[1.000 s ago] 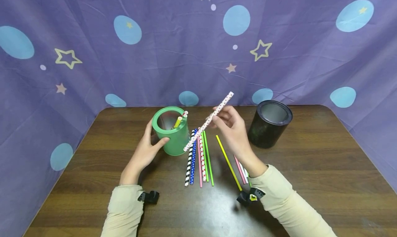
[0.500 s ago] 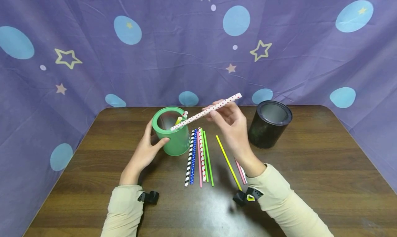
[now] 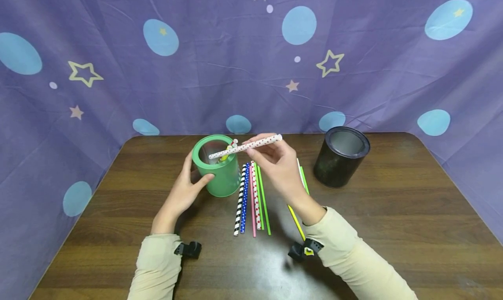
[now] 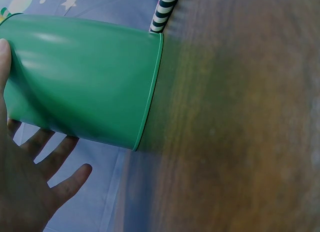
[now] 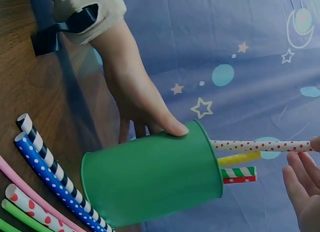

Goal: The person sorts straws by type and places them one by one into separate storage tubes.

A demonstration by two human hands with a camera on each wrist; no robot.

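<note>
- Head view: the dotted straw [image 3: 240,148] is being held at a slant by the right hand [image 3: 277,162], its lower end being positioned over the mouth of the green can [image 3: 223,182].
- Head view: the right hand is being held narrow; the straw is being pinched between thumb and fingers, about midway along.
- Head view, judgement: the straw is being rated very light and fairly stiff lengthwise, but easily creased if squeezed; a light pinch at or above mid-length is being favoured, the lower end being left free.
- Head view: the green can is being steadied on the bench [image 3: 235,274] by the left hand [image 3: 186,188]. The black can [image 3: 334,171] is not being touched.
- Left wrist view: the can is being gripped around its wall, the fingers being spread behind it. It is being judged light, stiff and smooth, perhaps slippery; a broad hold below the rim is being preferred.
- Right wrist view: a yellow straw [image 5: 239,158] is being held upright by the can, beside the dotted one. How deep the dotted straw is being inserted cannot be told.
</note>
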